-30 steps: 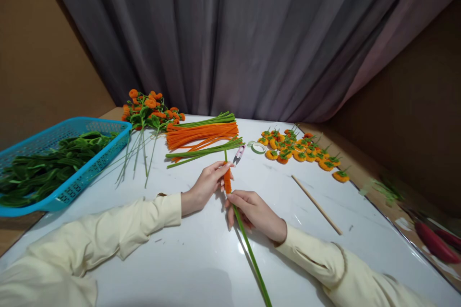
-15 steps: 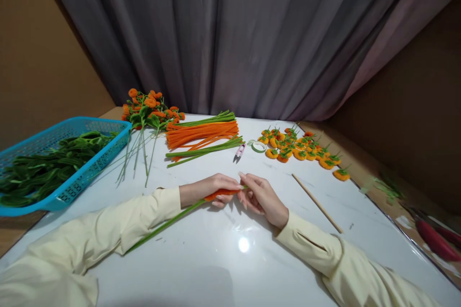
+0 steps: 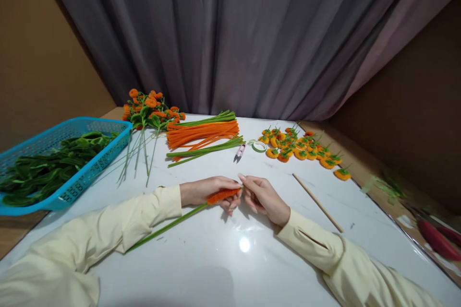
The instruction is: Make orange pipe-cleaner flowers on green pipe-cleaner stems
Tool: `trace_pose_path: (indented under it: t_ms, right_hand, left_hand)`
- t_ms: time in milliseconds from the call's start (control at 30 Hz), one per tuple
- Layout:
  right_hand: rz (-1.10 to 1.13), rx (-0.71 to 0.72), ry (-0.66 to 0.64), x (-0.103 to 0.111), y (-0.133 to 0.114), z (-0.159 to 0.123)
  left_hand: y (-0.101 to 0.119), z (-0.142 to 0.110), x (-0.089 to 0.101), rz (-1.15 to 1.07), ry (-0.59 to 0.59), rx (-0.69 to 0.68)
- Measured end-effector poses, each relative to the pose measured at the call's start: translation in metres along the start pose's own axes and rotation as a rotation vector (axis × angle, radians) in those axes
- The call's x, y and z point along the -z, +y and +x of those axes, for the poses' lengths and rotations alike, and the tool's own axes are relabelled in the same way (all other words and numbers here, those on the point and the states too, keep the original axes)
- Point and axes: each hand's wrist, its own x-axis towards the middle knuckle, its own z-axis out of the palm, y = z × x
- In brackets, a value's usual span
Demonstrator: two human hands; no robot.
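My left hand (image 3: 212, 189) is closed around a short bundle of orange pipe cleaner (image 3: 222, 195). Long green pipe cleaners (image 3: 169, 226) trail from the bundle toward the lower left, past my left sleeve. At the other end of the bundle, my right hand (image 3: 262, 196) pinches the tip between thumb and fingers. The fingertips of both hands nearly meet there, and they hide how the tip is shaped. Beyond my hands lie a pile of orange pipe cleaners (image 3: 203, 134), loose green pipe cleaners (image 3: 209, 150) and pink thread snips (image 3: 239, 153).
A blue basket (image 3: 68, 196) of green leaves stands at left. Orange flowers on stems (image 3: 149, 105) lie behind it. Green tape (image 3: 259, 147) and several yellow-orange flower heads (image 3: 300, 153) are at back right. A wooden stick (image 3: 317, 202) lies near my right arm; red-handled pliers (image 3: 437, 241) sit at far right.
The fingers of my left hand have curled and shifted around the orange bundle, showing more of it. My right hand keeps its pinch at nearly the same spot.
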Motion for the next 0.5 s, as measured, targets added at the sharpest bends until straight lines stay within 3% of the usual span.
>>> trace_pose_path:
  t_ms: [300,500]
  right_hand:
    - [0.018,0.001,0.066,0.005,0.0,0.002]
    - [0.033,0.02,0.17,0.021,-0.003,0.006]
  left_hand:
    - [0.002,0.0,0.002,-0.07,0.037,0.11]
    - [0.001,0.001,0.005,-0.095,0.006,0.129]
